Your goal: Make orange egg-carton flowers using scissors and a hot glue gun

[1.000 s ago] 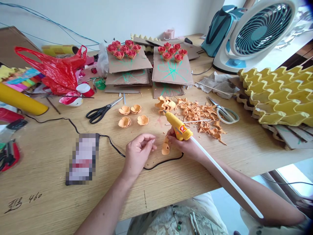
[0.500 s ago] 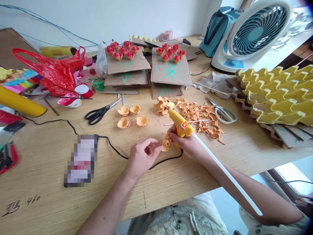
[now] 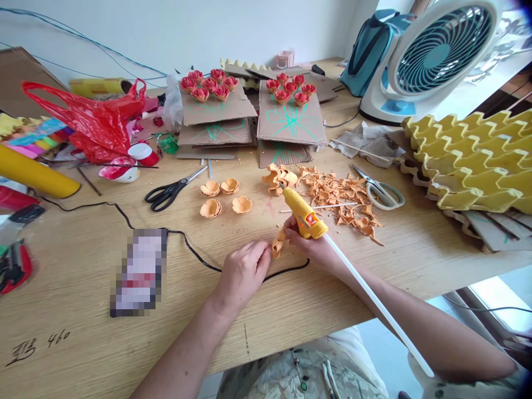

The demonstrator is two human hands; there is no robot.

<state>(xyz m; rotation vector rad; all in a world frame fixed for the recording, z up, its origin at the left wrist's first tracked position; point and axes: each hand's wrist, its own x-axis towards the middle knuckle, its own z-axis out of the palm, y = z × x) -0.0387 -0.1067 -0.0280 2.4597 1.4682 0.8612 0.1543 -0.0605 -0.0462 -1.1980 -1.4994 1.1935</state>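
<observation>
My right hand (image 3: 312,244) grips a yellow glue gun (image 3: 302,213) with a long white glue stick (image 3: 376,303) trailing from its back; its nozzle points away toward a heap of orange paper petals (image 3: 279,176). The same hand's fingers also touch a small orange paper petal piece (image 3: 277,245). My left hand (image 3: 243,271) is closed in a pinch on that petal piece from the left. Both hands rest low over the wooden table (image 3: 83,299).
Several finished orange paper flowers (image 3: 222,197), black scissors (image 3: 172,189), orange scraps (image 3: 343,197) and grey-handled scissors (image 3: 380,188) lie beyond. A black cable (image 3: 195,252), a phone (image 3: 139,271), cardboard with red flowers (image 3: 291,111), yellow egg trays (image 3: 474,160), a fan (image 3: 432,55) and a red bag (image 3: 89,119) surround.
My left hand moved right from open space and closed on the orange petal piece beside the right hand. The glue gun shifted only slightly.
</observation>
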